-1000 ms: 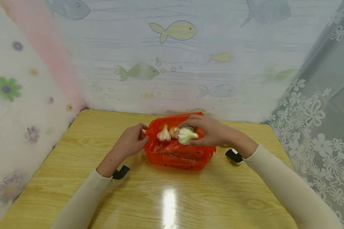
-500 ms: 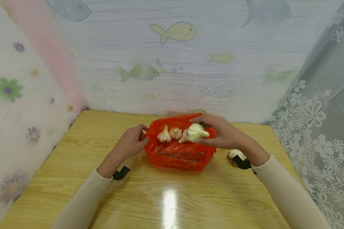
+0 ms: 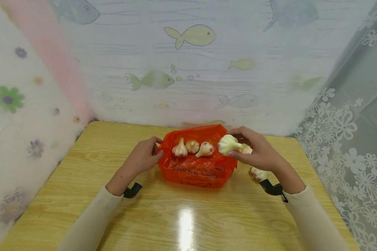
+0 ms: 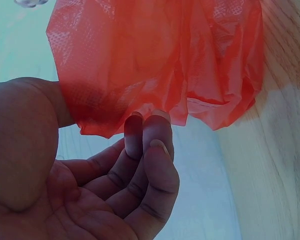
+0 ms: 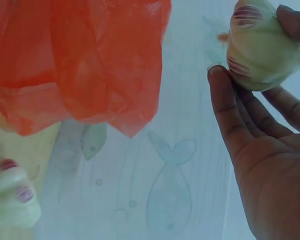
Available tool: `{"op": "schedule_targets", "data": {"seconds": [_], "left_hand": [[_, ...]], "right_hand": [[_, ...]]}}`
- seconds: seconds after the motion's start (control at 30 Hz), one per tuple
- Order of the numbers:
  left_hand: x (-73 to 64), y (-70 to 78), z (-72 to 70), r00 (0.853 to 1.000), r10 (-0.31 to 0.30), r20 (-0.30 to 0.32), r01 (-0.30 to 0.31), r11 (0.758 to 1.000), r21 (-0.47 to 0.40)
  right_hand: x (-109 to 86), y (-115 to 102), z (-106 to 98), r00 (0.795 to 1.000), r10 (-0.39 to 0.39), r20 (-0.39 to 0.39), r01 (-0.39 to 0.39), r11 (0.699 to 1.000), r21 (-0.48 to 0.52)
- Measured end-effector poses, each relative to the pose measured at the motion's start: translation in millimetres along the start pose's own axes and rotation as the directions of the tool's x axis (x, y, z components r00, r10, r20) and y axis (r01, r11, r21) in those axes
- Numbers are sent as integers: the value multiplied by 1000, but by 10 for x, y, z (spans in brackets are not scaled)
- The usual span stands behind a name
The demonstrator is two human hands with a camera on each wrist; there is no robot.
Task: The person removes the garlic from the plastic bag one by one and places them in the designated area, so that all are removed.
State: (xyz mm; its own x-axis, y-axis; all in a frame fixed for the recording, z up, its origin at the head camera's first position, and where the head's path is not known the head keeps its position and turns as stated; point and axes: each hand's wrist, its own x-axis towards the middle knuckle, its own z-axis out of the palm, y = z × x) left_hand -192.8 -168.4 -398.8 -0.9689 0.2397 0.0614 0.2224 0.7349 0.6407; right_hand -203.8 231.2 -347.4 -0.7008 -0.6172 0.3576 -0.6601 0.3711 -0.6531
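The right hand [image 3: 262,151] has moved to the right since a second ago, carrying a garlic bulb [image 3: 227,145] from over the middle of the red bag [image 3: 196,176] to its right end. Fingers and thumb are closed around that bulb, and the right wrist view shows it off the table and apart from the plastic. The move has uncovered a small bulb [image 3: 206,149], now fully in view beside a middle bulb [image 3: 192,146] and an upright bulb [image 3: 180,150] in the open bag; for the work, the held one seems separated from these three. The left hand [image 3: 141,155] stays put, pinching the bag's left edge. Another bulb [image 3: 258,174] lies on the table [image 3: 157,216] near the right wrist.
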Motion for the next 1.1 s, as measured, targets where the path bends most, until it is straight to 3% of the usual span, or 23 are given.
{"op": "schedule_targets", "data": {"seconds": [0.37, 0.57, 0.83, 1.1], "left_hand": [[0, 1, 0, 1000, 0, 3, 0, 1000, -8], [0, 0, 0, 1000, 1, 6, -1, 1000, -5], [14, -1, 15, 1000, 7, 12, -7, 1000, -3], [3, -2, 12, 1000, -6, 10, 6, 1000, -1]], "right_hand": [[-354, 190, -40, 987, -19, -160, 34, 996, 88], [-564, 322, -68, 970, 39, -238, -24, 998, 64], [-784, 485, -200, 932, 115, -344, -111, 993, 30], [-940, 652, -305, 907, 164, -389, -181, 983, -7]]}}
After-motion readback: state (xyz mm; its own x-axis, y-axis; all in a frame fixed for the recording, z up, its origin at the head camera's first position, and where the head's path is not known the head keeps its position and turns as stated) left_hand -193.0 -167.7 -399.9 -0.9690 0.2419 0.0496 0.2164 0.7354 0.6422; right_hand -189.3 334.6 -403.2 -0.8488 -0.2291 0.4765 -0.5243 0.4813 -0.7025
